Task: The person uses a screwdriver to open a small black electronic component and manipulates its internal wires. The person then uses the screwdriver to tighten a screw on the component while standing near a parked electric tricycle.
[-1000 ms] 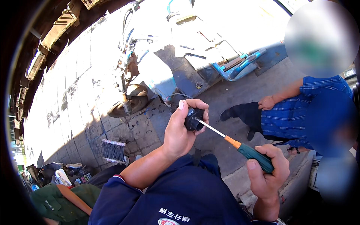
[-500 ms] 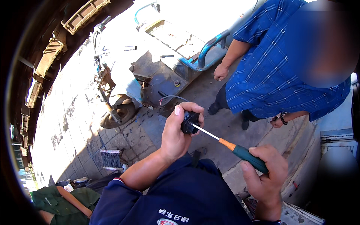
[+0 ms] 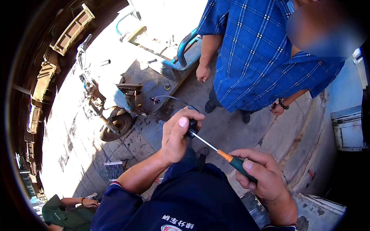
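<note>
In the middle of the view, my left hand (image 3: 175, 136) is closed round a black plastic part (image 3: 191, 131), much of it hidden under my fingers and thumb. A thin cable (image 3: 173, 99) runs behind that hand. My right hand (image 3: 264, 179) grips the green-and-orange handle of a screwdriver (image 3: 237, 164), lower right of my left hand. The metal shaft reaches up-left to the black part; whether its tip sits on a screw is too small to tell.
A person in a blue plaid shirt (image 3: 254, 65) stands close ahead on the right. A worn three-wheeler (image 3: 142, 88) with blue rails stands beyond my hands. A bristled metal item (image 3: 113, 169) lies on the paving. Another person in green (image 3: 58, 211) is at lower left.
The plaid-shirted person now stands further left and nearer in view. My left thumb and fingers cover more of the black part. My right thumb has moved onto the top of the screwdriver handle.
</note>
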